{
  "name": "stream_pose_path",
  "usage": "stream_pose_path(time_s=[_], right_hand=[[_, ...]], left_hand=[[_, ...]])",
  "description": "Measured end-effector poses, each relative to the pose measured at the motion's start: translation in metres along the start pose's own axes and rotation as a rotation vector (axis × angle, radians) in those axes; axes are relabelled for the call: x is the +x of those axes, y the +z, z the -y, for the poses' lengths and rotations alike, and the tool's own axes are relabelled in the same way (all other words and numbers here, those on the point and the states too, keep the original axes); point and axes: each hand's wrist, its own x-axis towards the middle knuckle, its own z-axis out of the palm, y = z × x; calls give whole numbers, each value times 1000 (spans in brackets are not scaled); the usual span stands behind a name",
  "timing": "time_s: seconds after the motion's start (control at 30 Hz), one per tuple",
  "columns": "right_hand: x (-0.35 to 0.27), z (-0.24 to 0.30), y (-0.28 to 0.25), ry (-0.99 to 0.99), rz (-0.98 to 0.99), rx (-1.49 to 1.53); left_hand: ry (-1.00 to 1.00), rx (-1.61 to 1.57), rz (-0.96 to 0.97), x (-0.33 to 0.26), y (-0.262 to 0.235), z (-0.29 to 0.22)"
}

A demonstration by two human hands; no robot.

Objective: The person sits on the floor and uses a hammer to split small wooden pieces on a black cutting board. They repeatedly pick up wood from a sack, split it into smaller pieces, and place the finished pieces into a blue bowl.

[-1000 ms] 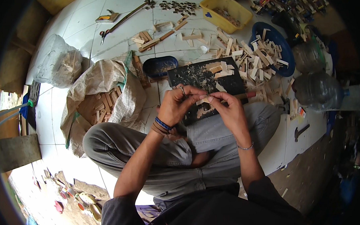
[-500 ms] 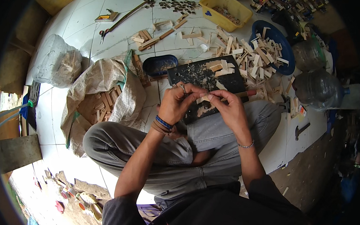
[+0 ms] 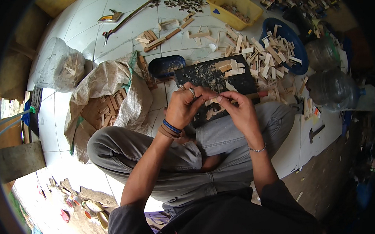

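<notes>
My left hand (image 3: pixel 188 103) and my right hand (image 3: pixel 239 109) meet in front of me above a black board (image 3: pixel 245 83). Between their pinched fingertips is a small pale wood piece (image 3: pixel 214 100), mostly covered by the fingers. Wood shavings and several flat wood strips (image 3: pixel 234 69) lie on the board. A red-brown handle (image 3: pixel 262 94) sticks out at the board's right side, just past my right hand; its other end is hidden. My crossed legs in grey jeans are under my forearms.
An open woven sack (image 3: pixel 130 92) of wood pieces stands left. Beyond the board are a small blue tray (image 3: pixel 152 68), a yellow tub (image 3: pixel 233 8) and a blue basin (image 3: pixel 300 53) with a heap of strips. A hammer (image 3: pixel 316 132) and plastic bottle (image 3: pixel 333 92) lie right.
Both hands stay pinched on the wood piece at nearly the same spot, with only slight shifts of the fingers. The whole view has tilted a little.
</notes>
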Motion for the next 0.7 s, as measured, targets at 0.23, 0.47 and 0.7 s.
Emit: stream_pose_path(time_s=[0.23, 0.47, 0.7], right_hand=[[1, -2, 0, -37, -7, 9], [3, -6, 0, -70, -9, 35], [3, -5, -2, -77, 20, 21]], left_hand=[[34, 140, 34, -2, -1, -1], [156, 228, -53, -5, 7, 4], [167, 299, -24, -9, 6, 5]])
